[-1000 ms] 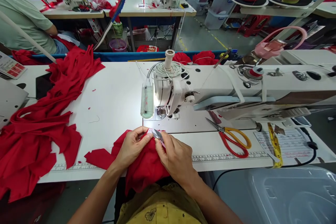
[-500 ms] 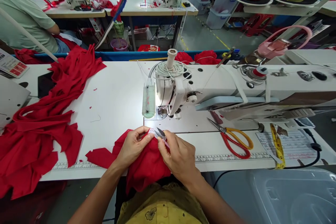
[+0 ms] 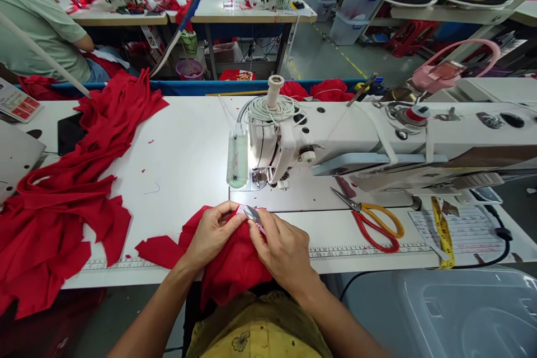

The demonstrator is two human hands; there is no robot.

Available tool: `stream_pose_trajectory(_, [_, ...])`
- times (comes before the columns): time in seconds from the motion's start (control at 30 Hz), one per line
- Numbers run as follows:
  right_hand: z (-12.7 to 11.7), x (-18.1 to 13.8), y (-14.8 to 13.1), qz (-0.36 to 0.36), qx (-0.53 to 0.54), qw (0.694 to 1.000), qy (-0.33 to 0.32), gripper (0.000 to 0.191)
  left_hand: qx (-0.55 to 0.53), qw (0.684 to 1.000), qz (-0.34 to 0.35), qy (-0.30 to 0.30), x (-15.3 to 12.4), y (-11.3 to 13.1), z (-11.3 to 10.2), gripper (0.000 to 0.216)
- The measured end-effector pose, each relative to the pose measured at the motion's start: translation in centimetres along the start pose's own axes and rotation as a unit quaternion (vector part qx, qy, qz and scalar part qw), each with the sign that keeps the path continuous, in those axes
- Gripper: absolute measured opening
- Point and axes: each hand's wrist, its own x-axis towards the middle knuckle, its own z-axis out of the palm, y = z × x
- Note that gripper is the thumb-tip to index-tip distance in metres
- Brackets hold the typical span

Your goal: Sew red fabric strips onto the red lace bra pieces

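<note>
My left hand (image 3: 216,230) pinches an edge of a red fabric piece (image 3: 237,257), with a small whitish bit showing at the fingertips. In my right hand (image 3: 283,249) is a pair of thread snips (image 3: 253,213), its blades together and pointing at that pinched edge. Most of the snips' body is hidden in the palm. The red fabric hangs over the table's front edge toward my lap, and a strip of it lies to the left. Just beyond my hands is the sewing machine's needle area (image 3: 260,178).
A heap of red fabric (image 3: 79,179) covers the table's left side. Scissors with red and yellow handles (image 3: 373,226) lie to the right, beside a yellow tape measure (image 3: 443,235). A grey-blue plastic bin (image 3: 440,313) stands at lower right. Another person (image 3: 42,28) sits at far left.
The blades of the snips were apart and are now together at the pinched edge. My right hand has shifted slightly left; my left hand keeps its place.
</note>
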Motion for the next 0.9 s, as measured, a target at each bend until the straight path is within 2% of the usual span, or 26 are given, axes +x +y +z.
stream_pose_trajectory(0.3, [0.6,0.0,-0.4,0.02,-0.024,0.998,0.054,0.02,0.024,1.0,0.01,0.0,0.0,0.2,0.0,0.025])
stream_pose_trajectory(0.5, [0.3,0.2,0.4,0.037,-0.02,0.995,0.087,0.02,0.037,0.999,0.01,-0.013,-0.1,0.3,-0.1,0.029])
stream_pose_trajectory(0.57, [-0.1,0.5,1.0,0.044,0.019,0.996,0.07,0.022,0.034,0.999,0.006,-0.013,-0.1,0.3,-0.1,0.03])
stream_pose_trajectory(0.67, [-0.9,0.7,2.2,-0.001,0.083,0.996,-0.006,0.026,0.027,1.0,0.008,-0.012,-0.1,0.3,-0.2,0.028])
stream_pose_trajectory(0.77, [-1.3,0.8,3.0,-0.069,0.067,0.994,-0.049,0.029,0.017,1.0,0.011,-0.015,-0.1,0.1,-0.3,0.025])
stream_pose_trajectory(0.9, [-1.1,1.4,3.2,-0.118,0.039,0.99,-0.069,0.031,0.017,0.999,0.018,-0.025,0.0,-0.1,-0.2,0.022])
